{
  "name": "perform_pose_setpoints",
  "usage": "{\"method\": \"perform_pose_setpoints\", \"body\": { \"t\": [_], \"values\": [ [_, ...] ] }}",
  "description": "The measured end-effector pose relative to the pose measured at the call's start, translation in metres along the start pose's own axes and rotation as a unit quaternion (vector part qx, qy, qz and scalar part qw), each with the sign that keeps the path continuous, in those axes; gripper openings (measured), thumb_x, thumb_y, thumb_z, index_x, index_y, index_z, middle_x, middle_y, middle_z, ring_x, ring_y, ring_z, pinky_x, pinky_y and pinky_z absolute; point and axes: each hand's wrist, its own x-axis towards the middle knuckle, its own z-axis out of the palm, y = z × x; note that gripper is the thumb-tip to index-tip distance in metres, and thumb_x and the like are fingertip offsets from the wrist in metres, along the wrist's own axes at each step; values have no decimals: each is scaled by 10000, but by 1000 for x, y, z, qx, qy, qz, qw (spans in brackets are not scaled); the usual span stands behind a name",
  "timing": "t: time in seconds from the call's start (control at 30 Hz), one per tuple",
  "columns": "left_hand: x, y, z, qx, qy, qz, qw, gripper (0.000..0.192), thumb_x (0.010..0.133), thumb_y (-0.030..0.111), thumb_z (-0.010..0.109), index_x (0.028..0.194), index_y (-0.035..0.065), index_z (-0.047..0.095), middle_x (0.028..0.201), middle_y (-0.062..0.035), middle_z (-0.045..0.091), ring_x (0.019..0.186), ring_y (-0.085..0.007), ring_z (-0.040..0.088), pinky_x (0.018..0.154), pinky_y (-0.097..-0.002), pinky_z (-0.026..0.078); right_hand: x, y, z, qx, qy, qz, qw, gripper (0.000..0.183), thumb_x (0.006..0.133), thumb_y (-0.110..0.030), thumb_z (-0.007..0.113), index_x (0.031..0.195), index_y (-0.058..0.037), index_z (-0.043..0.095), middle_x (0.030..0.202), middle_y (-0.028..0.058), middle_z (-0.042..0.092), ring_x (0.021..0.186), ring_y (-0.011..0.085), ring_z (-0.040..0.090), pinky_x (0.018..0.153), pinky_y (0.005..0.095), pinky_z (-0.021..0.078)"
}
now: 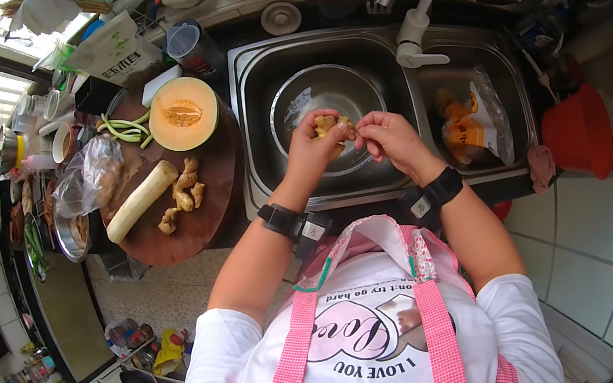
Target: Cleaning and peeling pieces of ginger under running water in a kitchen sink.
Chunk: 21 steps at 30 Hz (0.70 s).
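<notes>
My left hand (323,140) is closed around a knobby piece of ginger root (327,124) above a round metal basin (332,78). My right hand (390,142) is at the ginger's right side, thumb and fingertips pinched together; whether something small is between them cannot be told. The basin stands in the left bowl of a stainless steel sink (260,177). Left of the sink, a round wooden chopping board (173,248) bears a halved orange-fleshed melon (183,114), a peeled pale root (141,202), more ginger (187,189) and green beans (130,129).
A white faucet (413,32) rises behind the sink. The right bowl holds a plastic bag with orange print (472,122). A red bucket (580,129) stands at the far right. Plastic bags (91,172), a metal bowl (71,236) and jars crowd the left side.
</notes>
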Motion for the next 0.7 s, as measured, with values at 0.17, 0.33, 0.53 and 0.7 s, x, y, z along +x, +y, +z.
{"method": "perform_pose_setpoints", "body": {
  "t": [0.17,0.33,0.53,0.7],
  "values": [
    [0,-5,-1,-86,19,-50,995,274,797,128,632,1031,46,515,909,-57,583,791,-126,583,623,-223,476,-5,-9,11,-165,22,-66,984,121,797,-119,573,841,-14,533,640,43,589,427,48,439,387,182,343],
    [0,-6,4,2,24,-30,999,264,805,156,628,1021,44,524,887,-60,592,764,-129,588,622,-224,477,-2,-5,8,-240,49,-113,963,133,778,-133,592,769,-5,555,612,46,593,428,53,460,397,190,366],
    [4,-9,-2,-80,30,-138,987,256,819,205,618,1000,44,532,869,-56,591,716,-112,575,600,-221,475,-3,-10,9,-255,36,-127,958,120,765,-112,576,758,7,575,630,53,609,428,60,474,405,200,389],
    [6,-8,-6,-100,5,-163,981,268,826,211,608,1017,45,520,873,-50,590,716,-111,572,594,-219,470,-2,-10,10,-254,33,-129,958,113,767,-104,563,751,8,574,630,47,608,425,61,472,404,197,389]
  ]
}}
